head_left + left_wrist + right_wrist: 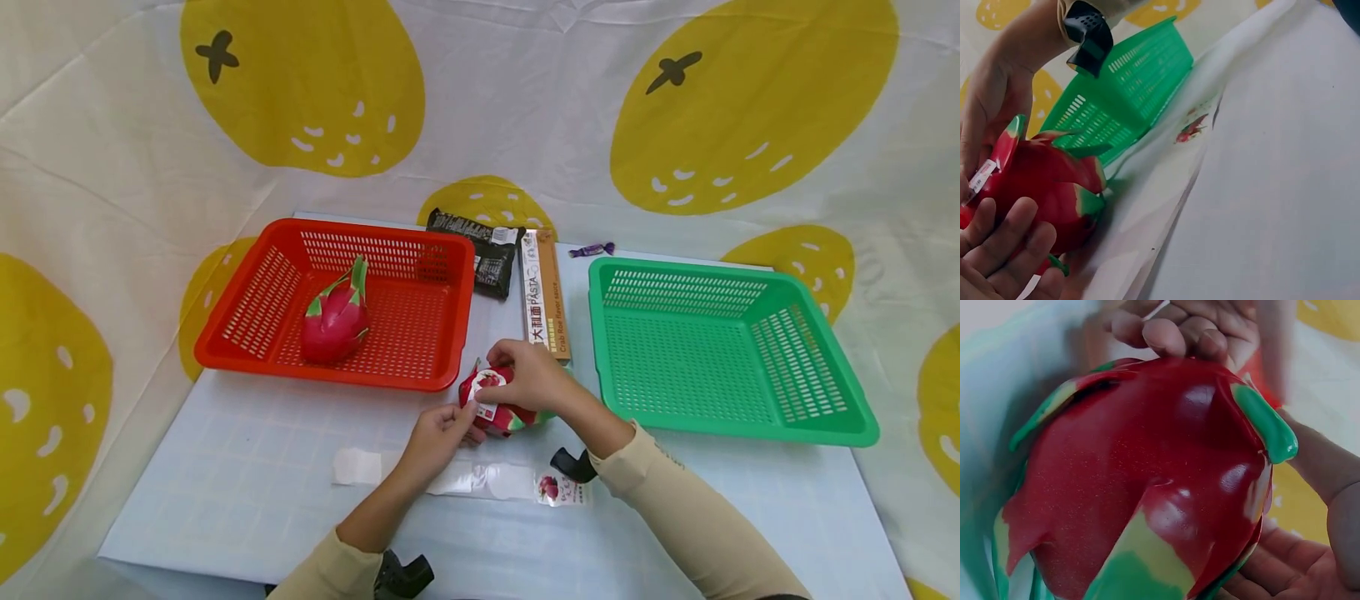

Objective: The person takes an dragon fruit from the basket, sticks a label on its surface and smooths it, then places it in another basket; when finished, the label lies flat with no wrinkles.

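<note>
A glossy red dragon fruit (pixel 517 417) with green-tipped scales sits between both hands on the table. On its upper side is a white sticker (pixel 487 408) with a fruit picture. My left hand (pixel 435 437) holds the near left side, its thumb at the sticker's edge and its other fingers curled against the fruit (pixel 1054 194). From the right my right hand (pixel 532 379) arches over the top and grips it, thumb pressing on the sticker. Just in front lies a sticker strip (pixel 517 481), partly hidden under the left forearm, with a printed label at its right end.
The red basket (pixel 375 379) at the left holds another dragon fruit (pixel 335 325). A green basket (pixel 727 429) stands at the right. Between them, toward the back, are a black packet (pixel 491 271), a pasta box (pixel 543 292) and a purple wrapped candy (pixel 592 250).
</note>
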The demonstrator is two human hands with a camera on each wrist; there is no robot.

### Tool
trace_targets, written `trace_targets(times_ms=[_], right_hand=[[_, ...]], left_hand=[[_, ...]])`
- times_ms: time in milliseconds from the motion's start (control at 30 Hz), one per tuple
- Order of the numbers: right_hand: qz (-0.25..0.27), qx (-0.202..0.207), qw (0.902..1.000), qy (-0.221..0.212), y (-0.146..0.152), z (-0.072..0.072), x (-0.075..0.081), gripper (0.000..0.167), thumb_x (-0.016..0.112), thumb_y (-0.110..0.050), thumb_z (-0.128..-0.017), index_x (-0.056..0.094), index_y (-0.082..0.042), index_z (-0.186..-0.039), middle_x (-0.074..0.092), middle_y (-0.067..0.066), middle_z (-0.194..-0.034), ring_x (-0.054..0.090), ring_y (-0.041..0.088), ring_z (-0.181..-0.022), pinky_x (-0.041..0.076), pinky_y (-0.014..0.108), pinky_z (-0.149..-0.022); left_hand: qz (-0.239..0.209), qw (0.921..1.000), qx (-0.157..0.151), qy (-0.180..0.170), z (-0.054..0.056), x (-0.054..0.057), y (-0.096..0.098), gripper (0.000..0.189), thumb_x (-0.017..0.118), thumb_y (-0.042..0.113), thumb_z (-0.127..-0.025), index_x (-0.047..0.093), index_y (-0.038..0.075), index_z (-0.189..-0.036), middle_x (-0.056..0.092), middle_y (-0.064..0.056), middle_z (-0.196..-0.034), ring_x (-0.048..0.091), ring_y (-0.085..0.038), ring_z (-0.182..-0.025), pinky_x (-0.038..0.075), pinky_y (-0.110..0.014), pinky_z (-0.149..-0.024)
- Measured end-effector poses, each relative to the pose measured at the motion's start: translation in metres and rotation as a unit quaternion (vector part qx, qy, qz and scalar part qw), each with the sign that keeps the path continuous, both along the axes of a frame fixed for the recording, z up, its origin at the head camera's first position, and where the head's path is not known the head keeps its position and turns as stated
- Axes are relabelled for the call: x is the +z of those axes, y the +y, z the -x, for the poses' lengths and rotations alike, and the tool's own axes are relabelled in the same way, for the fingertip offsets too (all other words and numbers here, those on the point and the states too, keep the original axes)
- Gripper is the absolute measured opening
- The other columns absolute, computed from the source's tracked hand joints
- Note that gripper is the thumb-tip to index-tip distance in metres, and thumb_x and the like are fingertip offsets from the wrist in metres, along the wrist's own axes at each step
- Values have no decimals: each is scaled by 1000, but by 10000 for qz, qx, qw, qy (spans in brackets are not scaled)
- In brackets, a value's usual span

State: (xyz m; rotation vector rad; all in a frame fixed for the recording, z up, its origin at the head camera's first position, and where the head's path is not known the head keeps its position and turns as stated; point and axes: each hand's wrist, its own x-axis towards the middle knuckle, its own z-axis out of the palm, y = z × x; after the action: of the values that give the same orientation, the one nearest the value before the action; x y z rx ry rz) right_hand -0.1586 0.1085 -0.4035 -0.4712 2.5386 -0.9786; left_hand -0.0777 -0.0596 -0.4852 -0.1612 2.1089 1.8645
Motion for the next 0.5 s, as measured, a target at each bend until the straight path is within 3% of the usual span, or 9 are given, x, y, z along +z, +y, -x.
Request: trace_targets(times_ms=[267,500], right_hand=[[-71,71,9999,71,-1,-6,-4,54,86,-35,-64,61,-15,-108,64,-3,-99,57,15,-89,54,26,-70],[-429,370,9971,515,-4,-16,-8,66,87,-31,-61,58,-13,-118,63,1,-107,57,16,-94,55,29,-73]], left_hand=[[-99,9999,-90,85,2,-6,-3,38,56,37,-94,66,1,-91,71,-9,-80,67,-18,-80,55,-31,-80],[-343,9991,-220,79,3,-9,-6,30,55,28,-95,65,0,-94,71,-11,-85,68,-21,-82,55,-31,-80]])
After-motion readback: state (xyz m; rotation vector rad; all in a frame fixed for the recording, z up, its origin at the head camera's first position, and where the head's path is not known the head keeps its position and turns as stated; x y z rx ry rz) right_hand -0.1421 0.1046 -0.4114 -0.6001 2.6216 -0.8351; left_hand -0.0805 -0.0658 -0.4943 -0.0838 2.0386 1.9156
